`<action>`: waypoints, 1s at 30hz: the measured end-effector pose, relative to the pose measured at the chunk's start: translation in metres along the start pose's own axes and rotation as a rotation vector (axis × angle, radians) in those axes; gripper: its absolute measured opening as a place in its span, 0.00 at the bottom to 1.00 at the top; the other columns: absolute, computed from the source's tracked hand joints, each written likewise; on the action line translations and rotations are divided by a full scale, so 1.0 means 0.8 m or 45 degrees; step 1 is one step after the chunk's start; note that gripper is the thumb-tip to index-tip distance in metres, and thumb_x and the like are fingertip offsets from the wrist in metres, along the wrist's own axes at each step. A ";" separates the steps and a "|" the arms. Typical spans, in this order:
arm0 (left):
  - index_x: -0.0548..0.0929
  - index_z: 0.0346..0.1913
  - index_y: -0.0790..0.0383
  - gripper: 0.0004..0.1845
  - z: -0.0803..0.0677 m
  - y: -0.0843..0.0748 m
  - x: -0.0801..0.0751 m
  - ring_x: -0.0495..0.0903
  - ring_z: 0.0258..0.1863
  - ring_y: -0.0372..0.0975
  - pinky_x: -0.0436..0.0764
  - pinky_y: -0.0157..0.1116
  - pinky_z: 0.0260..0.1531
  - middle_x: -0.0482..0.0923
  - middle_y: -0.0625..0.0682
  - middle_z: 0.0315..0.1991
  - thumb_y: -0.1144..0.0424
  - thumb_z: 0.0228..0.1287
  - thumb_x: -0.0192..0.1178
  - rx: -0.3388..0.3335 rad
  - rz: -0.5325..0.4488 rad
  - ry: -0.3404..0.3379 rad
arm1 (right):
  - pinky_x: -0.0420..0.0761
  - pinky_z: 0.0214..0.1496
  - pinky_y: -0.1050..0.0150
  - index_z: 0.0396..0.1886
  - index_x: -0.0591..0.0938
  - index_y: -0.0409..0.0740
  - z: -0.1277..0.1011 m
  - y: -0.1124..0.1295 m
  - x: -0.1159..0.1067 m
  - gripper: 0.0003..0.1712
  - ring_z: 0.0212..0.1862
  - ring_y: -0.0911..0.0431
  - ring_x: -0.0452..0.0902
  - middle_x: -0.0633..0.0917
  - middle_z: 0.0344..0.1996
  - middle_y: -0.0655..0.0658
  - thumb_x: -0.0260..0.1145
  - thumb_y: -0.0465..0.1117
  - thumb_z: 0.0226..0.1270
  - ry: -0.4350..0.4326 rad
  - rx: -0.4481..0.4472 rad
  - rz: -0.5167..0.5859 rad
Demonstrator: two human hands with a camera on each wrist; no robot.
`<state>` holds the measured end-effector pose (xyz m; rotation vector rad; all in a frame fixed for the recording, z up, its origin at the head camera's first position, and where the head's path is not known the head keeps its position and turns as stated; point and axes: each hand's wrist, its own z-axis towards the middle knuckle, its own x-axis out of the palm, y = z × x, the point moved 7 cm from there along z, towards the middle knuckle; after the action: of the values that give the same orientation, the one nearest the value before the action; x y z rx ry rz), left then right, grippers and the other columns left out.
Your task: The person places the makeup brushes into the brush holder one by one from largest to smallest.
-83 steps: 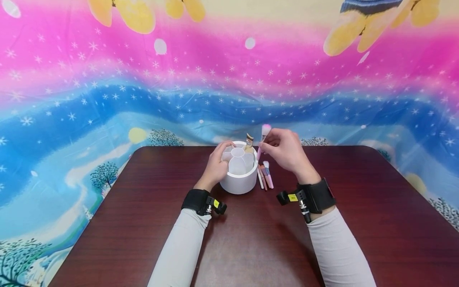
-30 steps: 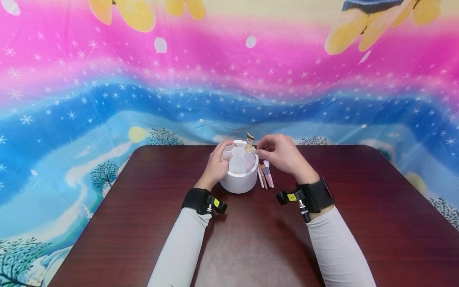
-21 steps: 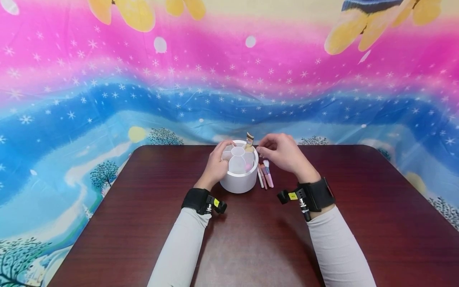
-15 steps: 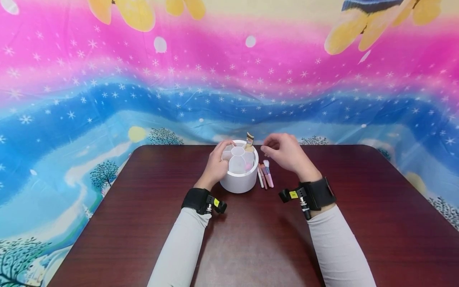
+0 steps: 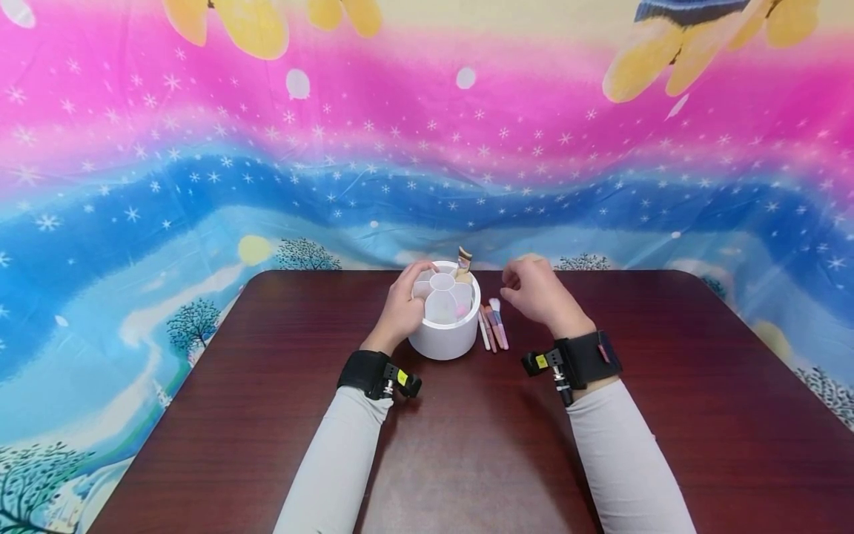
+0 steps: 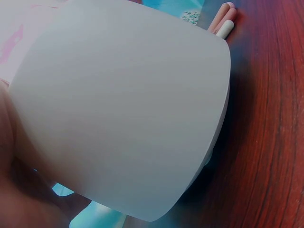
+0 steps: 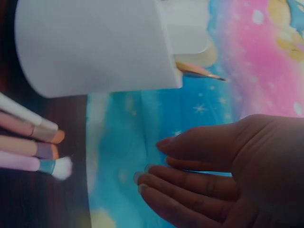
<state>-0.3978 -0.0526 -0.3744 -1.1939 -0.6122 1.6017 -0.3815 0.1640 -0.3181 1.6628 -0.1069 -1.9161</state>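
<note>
Left hand (image 5: pixel 402 308) grips the left wall of the round white compartmented plastic holder (image 5: pixel 445 334). Right hand (image 5: pixel 537 294), empty, fingers relaxed, hovers just right of the loose pastel-handled makeup brushes (image 5: pixel 494 326). They lie on the dark wooden table (image 5: pixel 467 445) beside the holder, long axes pointing away from the person.

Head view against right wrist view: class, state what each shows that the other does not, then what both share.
Only the head view shows the left hand holding the white holder, the holder's divided compartments from above, both sleeves and the table.

Only the right wrist view shows the right hand's palm and relaxed, empty fingers from close up.

Both show the white holder, the brushes lying beside it, the brush standing in the holder and the right hand.
</note>
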 end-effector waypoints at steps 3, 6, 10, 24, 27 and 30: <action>0.78 0.59 0.54 0.36 0.000 0.001 0.000 0.63 0.74 0.43 0.62 0.54 0.72 0.70 0.49 0.69 0.85 0.48 0.40 -0.002 0.001 0.001 | 0.81 0.50 0.47 0.47 0.83 0.27 0.000 -0.005 0.007 0.12 0.45 0.42 0.83 0.86 0.42 0.33 0.66 0.31 0.66 0.036 0.020 -0.046; 0.78 0.59 0.54 0.37 0.000 0.001 0.000 0.63 0.74 0.42 0.62 0.54 0.72 0.70 0.49 0.69 0.84 0.48 0.40 -0.005 0.001 0.002 | 0.81 0.50 0.46 0.49 0.83 0.28 0.000 -0.008 0.014 0.14 0.45 0.42 0.83 0.86 0.41 0.33 0.66 0.31 0.66 0.072 0.036 -0.074; 0.78 0.59 0.54 0.37 0.001 0.001 0.000 0.63 0.74 0.42 0.62 0.54 0.71 0.70 0.49 0.69 0.84 0.47 0.40 -0.004 -0.001 0.002 | 0.80 0.50 0.45 0.49 0.83 0.29 0.000 -0.015 0.021 0.13 0.45 0.42 0.81 0.86 0.41 0.35 0.66 0.31 0.66 0.107 0.058 -0.107; 0.78 0.59 0.54 0.37 0.000 0.001 -0.001 0.63 0.73 0.42 0.62 0.54 0.71 0.71 0.49 0.69 0.84 0.47 0.40 -0.002 0.006 -0.004 | 0.72 0.33 0.58 0.38 0.83 0.33 0.004 -0.034 0.054 0.05 0.28 0.52 0.72 0.79 0.26 0.43 0.64 0.31 0.63 0.242 0.151 -0.161; 0.78 0.59 0.54 0.37 -0.001 0.001 0.000 0.63 0.73 0.42 0.62 0.54 0.71 0.71 0.48 0.69 0.84 0.47 0.40 -0.011 -0.001 -0.001 | 0.69 0.29 0.60 0.30 0.80 0.37 0.004 -0.036 0.060 0.03 0.23 0.54 0.69 0.74 0.20 0.47 0.63 0.31 0.64 0.249 0.171 -0.157; 0.78 0.59 0.53 0.37 0.000 0.002 0.001 0.63 0.74 0.42 0.62 0.54 0.71 0.70 0.48 0.69 0.84 0.47 0.40 -0.020 -0.006 0.003 | 0.67 0.26 0.61 0.23 0.76 0.40 0.002 -0.038 0.065 0.10 0.20 0.56 0.66 0.67 0.16 0.50 0.63 0.31 0.65 0.259 0.208 -0.145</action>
<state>-0.3982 -0.0526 -0.3757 -1.2046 -0.6266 1.5941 -0.3970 0.1635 -0.3766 2.0020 -0.0919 -1.8490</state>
